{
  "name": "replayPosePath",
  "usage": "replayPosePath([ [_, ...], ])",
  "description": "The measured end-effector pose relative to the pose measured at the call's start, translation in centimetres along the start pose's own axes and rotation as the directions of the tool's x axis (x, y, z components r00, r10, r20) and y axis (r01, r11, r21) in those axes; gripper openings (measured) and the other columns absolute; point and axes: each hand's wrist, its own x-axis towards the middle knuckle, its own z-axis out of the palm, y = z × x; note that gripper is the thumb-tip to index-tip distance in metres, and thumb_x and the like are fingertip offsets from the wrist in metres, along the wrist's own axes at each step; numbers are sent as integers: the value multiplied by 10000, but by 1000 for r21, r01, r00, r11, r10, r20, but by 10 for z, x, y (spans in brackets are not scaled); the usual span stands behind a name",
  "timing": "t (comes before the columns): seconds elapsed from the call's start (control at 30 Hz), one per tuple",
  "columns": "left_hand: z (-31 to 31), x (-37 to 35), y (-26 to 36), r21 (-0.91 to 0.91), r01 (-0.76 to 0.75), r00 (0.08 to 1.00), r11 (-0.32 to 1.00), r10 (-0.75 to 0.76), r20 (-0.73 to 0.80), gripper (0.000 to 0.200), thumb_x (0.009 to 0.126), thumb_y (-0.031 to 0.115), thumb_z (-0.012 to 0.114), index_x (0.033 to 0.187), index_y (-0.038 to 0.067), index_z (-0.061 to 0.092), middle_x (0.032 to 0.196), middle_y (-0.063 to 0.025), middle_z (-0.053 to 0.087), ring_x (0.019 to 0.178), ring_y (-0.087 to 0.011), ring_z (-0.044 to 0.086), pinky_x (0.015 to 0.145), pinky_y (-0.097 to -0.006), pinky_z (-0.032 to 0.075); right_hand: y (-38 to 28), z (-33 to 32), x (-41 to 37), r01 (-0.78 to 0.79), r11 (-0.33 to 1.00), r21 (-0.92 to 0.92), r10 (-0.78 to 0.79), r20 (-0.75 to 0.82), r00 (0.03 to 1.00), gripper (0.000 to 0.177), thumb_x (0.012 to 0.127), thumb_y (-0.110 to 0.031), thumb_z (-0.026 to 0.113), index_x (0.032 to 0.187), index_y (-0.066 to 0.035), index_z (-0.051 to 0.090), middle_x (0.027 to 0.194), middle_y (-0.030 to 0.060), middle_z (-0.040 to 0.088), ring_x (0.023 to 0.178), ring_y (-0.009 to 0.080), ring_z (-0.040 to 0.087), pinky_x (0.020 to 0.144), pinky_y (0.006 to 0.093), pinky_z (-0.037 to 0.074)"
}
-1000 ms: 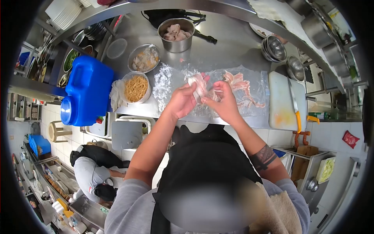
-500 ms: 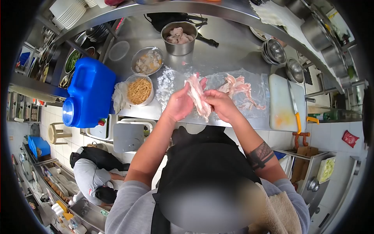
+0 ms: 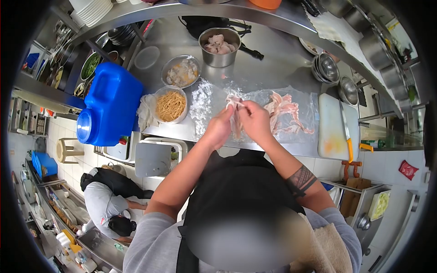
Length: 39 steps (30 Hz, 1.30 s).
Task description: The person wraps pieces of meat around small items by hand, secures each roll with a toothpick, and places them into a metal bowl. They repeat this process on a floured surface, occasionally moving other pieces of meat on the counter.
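My left hand point(image 3: 219, 126) is closed on one side of a pale pink strip of raw meat point(image 3: 235, 99), held above the counter. From the other side my right hand point(image 3: 255, 121) pinches the same strip, with its fingertips close to my left thumb. Part of the meat hides behind my fingers. To the right, more thin raw meat slices point(image 3: 283, 110) lie on a clear plastic sheet point(image 3: 306, 98). White powder point(image 3: 200, 105) is scattered on the steel left of my hands, beside a round tub point(image 3: 185, 110) of toothpicks point(image 3: 170, 105).
Behind stand a metal bowl point(image 3: 166, 62) of raw pieces and a pot point(image 3: 219, 58) of meat. A cutting board point(image 3: 328, 109) with a knife point(image 3: 345, 126) lies at right. A blue jug point(image 3: 109, 105) stands left; a person point(image 3: 105, 204) bends over behind it.
The meat strip hung lengthwise between my hands before; now it is gathered up and my hands are closer together. My right hand has moved up toward its top end. The camera view has shifted slightly.
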Motion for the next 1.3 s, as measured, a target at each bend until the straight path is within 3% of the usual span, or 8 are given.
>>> replayPosePath([
  [0.33, -61, 2, 21, -522, -52, 991, 851, 110, 82, 627, 1147, 441, 433, 1624, 39, 360, 1646, -195, 468, 1517, -397, 468, 1248, -594, 405, 91, -43, 21, -184, 38, 982, 553, 132, 823, 233, 1010, -85, 525, 1202, 15, 612, 1226, 162, 660, 1163, 295, 677, 1038, 470, 556],
  [0.47, -65, 5, 29, -493, -69, 987, 867, 132, 93, 661, 1139, 454, 457, 1657, 69, 316, 1649, -221, 451, 1501, -417, 485, 1221, -627, 424, 126, -83, 14, -43, 271, 962, 437, -83, 896, 282, 1007, -120, 584, 1273, -31, 616, 1268, 125, 677, 1222, 302, 659, 1082, 464, 523],
  [0.53, -63, 6, 35, -353, 6, 960, 935, 93, 262, 642, 1148, 447, 444, 1667, 92, 315, 1671, -243, 406, 1470, -395, 524, 1188, -608, 468, 117, -97, 9, -172, 956, 239, 211, -147, 966, 420, 961, -152, 726, 1370, -86, 655, 1361, 109, 649, 1261, 294, 627, 1112, 431, 486],
  [0.6, -55, 11, 36, -282, 49, 964, 958, 28, 264, 656, 1146, 441, 462, 1672, 82, 303, 1642, -248, 443, 1454, -402, 542, 1158, -601, 499, 105, -92, 12, -56, 993, 103, 52, 47, 998, 473, 931, -190, 785, 1385, -119, 675, 1378, 102, 647, 1258, 277, 625, 1107, 413, 483],
  [0.7, -47, 29, 31, -144, 90, 967, 985, -52, 250, 665, 1147, 429, 479, 1673, 64, 298, 1595, -243, 506, 1417, -400, 581, 1109, -567, 550, 70, -55, 17, 76, 991, 114, -119, 439, 890, 533, 926, -313, 847, 1371, -59, 703, 1442, 114, 616, 1260, 227, 611, 1096, 385, 481],
  [0.93, -98, 100, 33, 270, 47, 998, 962, -34, -52, 454, 1123, 278, 592, 1487, 8, 563, 1387, -192, 688, 1196, -298, 716, 1003, -442, 597, 67, 35, 10, -700, 544, 462, 221, 726, 651, 246, 1029, -216, 742, 1140, 4, 729, 965, 65, 759, 826, 133, 717, 745, 320, 574],
  [1.07, -92, 111, 54, 941, 125, 982, 314, 97, -163, 226, 1023, 162, 694, 1166, 28, 807, 1111, -154, 793, 954, -259, 767, 861, -398, 586, 75, 58, 8, -764, 443, 468, 338, 703, 626, 198, 1026, -159, 732, 1100, 23, 718, 928, 80, 741, 774, 161, 709, 696, 339, 569],
  [1.3, -131, 139, 17, 989, -139, 880, 50, 464, 100, 194, 894, 185, 807, 1035, 53, 830, 988, -132, 716, 1011, -372, 672, 910, -463, 541, 67, 81, 6, -815, 367, 449, 526, 622, 580, 207, 1007, -159, 744, 983, 44, 708, 857, 113, 724, 680, 216, 702, 545, 399, 541],
])
